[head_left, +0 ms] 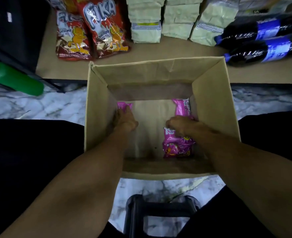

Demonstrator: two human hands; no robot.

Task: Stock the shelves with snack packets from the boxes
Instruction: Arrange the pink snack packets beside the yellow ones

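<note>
An open cardboard box [215,107] stands on the floor between my knees. Both my arms reach down into it. My left hand [125,120] grips a pink snack packet [123,105] at the box's left wall. My right hand [181,125] curls over another pink packet [178,146] lying at the bottom right. A third pink packet [182,107] lies beyond it in the far right corner. Red chocolate snack packets [104,30] lie on the low shelf [159,50] behind the box.
On the shelf sit stacks of pale paper packets [178,19] and two dark bottles with blue labels [262,40]. A green bottle [13,78] lies at the left. A black stool [160,213] stands below me on the marble floor [39,103].
</note>
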